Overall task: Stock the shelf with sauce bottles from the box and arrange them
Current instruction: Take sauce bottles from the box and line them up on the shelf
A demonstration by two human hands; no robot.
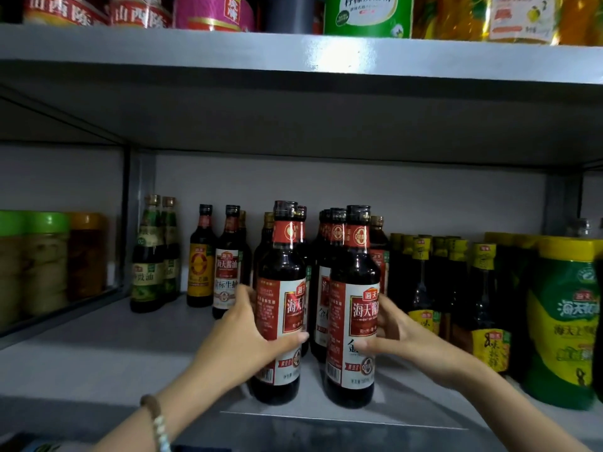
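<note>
The left hand [241,334] is curled around a dark sauce bottle [282,265]: the thumb lies across the front of its red and white label and the fingers go behind it. A bead bracelet [158,419] is on this wrist. The right hand [404,337] grips a second sauce bottle [354,275] of the same kind in the same way, thumb on the front and fingers around the right side. Both bottles are upright, side by side with a small gap, at the front of the grey shelf [98,347]. They seem to stand on the shelf, but I cannot tell it surely from this angle.

Just behind them stands a group of similar dark bottles [329,256]. To the left, further back, are soy bottles [225,265], and then green-labelled bottles [148,256]. To the right stand yellow-capped bottles [421,282] and a large green and yellow container [564,321]. Jars with green lids [45,262] are in the next section, at far left.
</note>
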